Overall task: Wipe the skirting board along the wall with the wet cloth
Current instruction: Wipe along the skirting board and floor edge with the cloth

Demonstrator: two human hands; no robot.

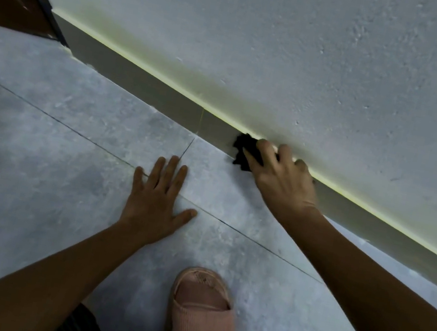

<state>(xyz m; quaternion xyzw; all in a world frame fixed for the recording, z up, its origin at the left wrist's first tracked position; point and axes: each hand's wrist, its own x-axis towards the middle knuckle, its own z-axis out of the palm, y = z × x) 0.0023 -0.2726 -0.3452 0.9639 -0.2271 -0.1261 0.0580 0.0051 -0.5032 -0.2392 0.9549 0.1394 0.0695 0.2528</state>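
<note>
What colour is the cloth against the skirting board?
Black; the cloth shows best in the head view.

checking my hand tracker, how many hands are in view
2. The left hand lies flat on the floor with fingers spread. The right hand holds the black cloth against the skirting board. None seems hidden.

We are seeing the grey skirting board running diagonally from the upper left to the lower right of the frame, its top edge showing pale yellow. The black cloth is lying bunched against its face, just right of centre.
</note>
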